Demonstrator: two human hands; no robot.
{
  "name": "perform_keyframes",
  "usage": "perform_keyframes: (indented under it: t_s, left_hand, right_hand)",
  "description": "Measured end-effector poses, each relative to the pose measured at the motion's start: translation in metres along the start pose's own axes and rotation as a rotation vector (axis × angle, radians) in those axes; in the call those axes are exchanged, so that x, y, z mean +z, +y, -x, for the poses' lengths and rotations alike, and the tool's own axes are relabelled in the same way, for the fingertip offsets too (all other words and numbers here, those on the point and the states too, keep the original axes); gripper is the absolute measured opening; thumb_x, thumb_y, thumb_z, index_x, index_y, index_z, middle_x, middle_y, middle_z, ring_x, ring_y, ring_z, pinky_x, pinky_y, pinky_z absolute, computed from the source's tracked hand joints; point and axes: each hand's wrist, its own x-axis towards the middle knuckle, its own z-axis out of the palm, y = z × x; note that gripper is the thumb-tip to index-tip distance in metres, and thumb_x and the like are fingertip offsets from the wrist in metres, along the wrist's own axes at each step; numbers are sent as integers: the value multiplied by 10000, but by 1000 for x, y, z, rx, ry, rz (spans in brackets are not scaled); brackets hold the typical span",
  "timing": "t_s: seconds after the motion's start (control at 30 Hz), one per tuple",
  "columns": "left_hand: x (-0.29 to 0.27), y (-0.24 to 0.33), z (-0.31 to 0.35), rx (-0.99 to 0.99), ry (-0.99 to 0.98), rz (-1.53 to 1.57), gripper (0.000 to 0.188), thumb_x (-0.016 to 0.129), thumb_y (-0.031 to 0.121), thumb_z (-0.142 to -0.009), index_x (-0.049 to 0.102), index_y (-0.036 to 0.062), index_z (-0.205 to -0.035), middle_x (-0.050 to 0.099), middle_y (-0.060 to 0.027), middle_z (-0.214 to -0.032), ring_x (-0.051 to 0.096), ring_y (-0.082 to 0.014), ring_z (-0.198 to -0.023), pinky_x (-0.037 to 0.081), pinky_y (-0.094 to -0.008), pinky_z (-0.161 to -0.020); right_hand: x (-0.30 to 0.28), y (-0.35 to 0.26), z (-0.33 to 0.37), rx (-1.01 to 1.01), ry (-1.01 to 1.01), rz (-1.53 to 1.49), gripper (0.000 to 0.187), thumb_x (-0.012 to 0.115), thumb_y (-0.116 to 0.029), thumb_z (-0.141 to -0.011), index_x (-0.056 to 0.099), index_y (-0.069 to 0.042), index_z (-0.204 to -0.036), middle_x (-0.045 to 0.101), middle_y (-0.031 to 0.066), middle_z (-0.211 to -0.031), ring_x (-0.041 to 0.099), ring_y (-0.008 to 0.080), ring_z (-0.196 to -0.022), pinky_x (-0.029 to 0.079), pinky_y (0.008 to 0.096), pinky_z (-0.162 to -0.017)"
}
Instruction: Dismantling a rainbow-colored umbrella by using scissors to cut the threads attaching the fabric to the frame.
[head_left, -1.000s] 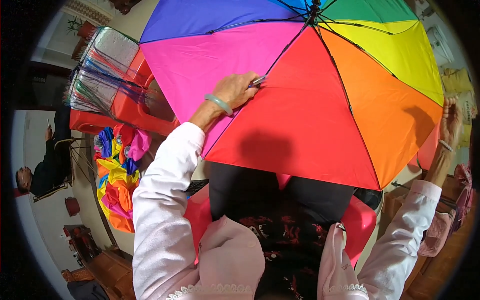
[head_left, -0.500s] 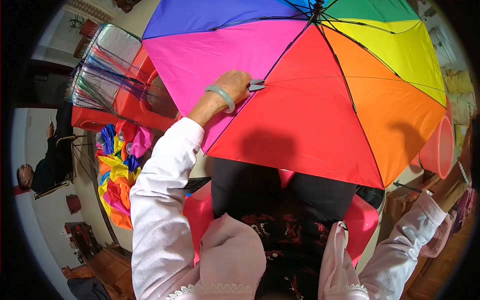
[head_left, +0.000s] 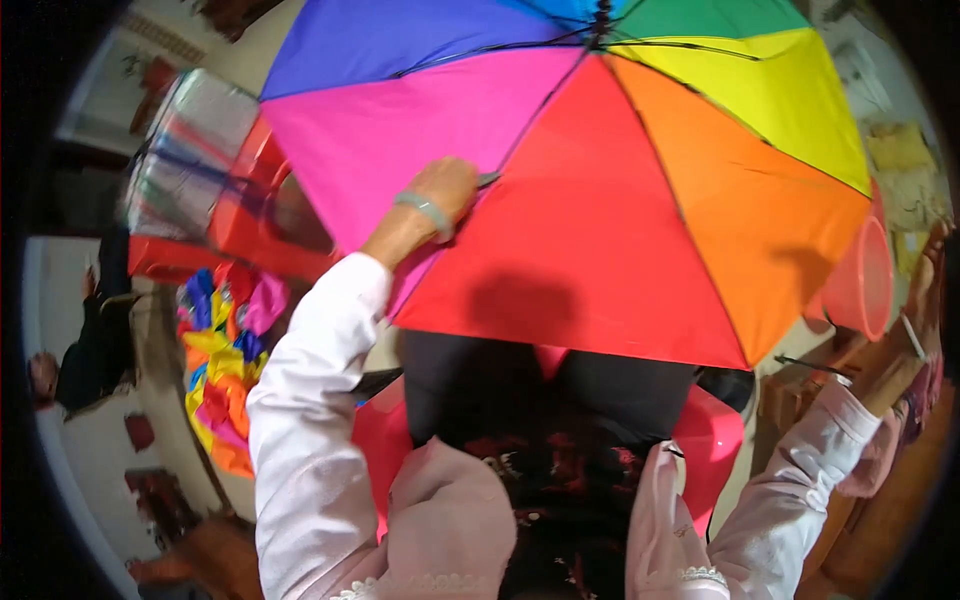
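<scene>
A rainbow-coloured umbrella (head_left: pixel 590 250) lies opened with its ribbed inside facing me, its red panel reaching over my lap. My left hand (head_left: pixel 447 192) is closed on small grey-bladed snips (head_left: pixel 488 180). Their blades point right, close to the rib between the pink and red panels. Far out at the right rim, beyond the umbrella, is my right hand (head_left: pixel 932 265); dimness and blur hide how its fingers are held.
Bundles of coloured threads (head_left: pixel 190 150) drape over a white block on a red plastic chair (head_left: pixel 250 225). Below lies a heap of colourful cloth (head_left: pixel 225 360). A pink bucket (head_left: pixel 868 285) stands at the right. Someone in dark clothes (head_left: pixel 97 350) sits at far left.
My left hand and the snips have shifted slightly left, and the blades show less. The thread stretched rightward from them no longer shows. The whole view has shifted a little.
</scene>
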Motion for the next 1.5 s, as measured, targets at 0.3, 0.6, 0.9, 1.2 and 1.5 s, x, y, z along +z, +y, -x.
perform_keyframes:
  t_s: [0.3,0.6,0.9,1.2,1.5]
  left_hand:
    - [-13,-21,33,147,26,422,198,628,161,-638,563,-1,-732,561,-190,-626,567,-326,-593,428,-397,-540]
    - [-25,-63,11,-233,343,-61,199,580,190,-694,574,-9,-714,577,-219,-679,575,-384,-649,453,-483,-596]
    - [17,48,11,-66,86,248,272,614,254,-702,583,-16,-715,588,-220,-713,577,-385,-698,463,-454,-616]
    - [33,44,6,-117,253,241,207,571,200,-720,563,-6,-743,590,-217,-755,570,-382,-732,448,-475,-639]
    - [38,67,-17,-415,80,1062,142,581,155,-785,549,21,-750,537,-46,-557,515,-113,-477,388,-259,-408]
  right_hand:
    - [-9,10,40,-153,564,1062,112,511,-78,-845,562,15,-880,567,38,-727,525,105,-590,425,220,-534]
    - [24,96,98,239,95,1434,63,496,-47,-827,543,-9,-809,534,50,-596,479,84,-486,384,236,-431]
    - [79,102,109,268,1,1415,55,520,-46,-796,539,4,-813,535,117,-615,520,136,-519,424,270,-491]
    - [47,68,67,-211,71,1496,110,521,-61,-837,587,4,-896,563,45,-825,539,94,-638,430,217,-533]
    - [226,218,38,-105,-593,1185,131,556,-115,-786,581,0,-842,598,134,-787,571,255,-677,457,340,-597]
